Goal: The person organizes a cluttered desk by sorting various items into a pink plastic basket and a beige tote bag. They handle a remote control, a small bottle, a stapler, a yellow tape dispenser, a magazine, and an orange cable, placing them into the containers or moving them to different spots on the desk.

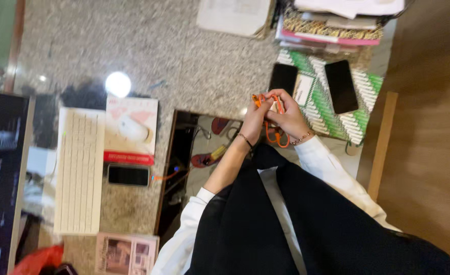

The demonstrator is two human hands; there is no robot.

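My left hand and my right hand meet over the edge of a speckled granite desk. Both grip an orange cable; a loop of it hangs below my fingers. Each wrist wears a thin bracelet. My white sleeves and a black garment fill the lower right. Just beyond my hands lie two black phones and a white card on a green-and-white patterned folder.
A white keyboard, a white mouse on a pink-and-red pad, and a third black phone with an orange cord lie at left. A monitor is far left. Stacked books sit top right. Red sandals show below the desk.
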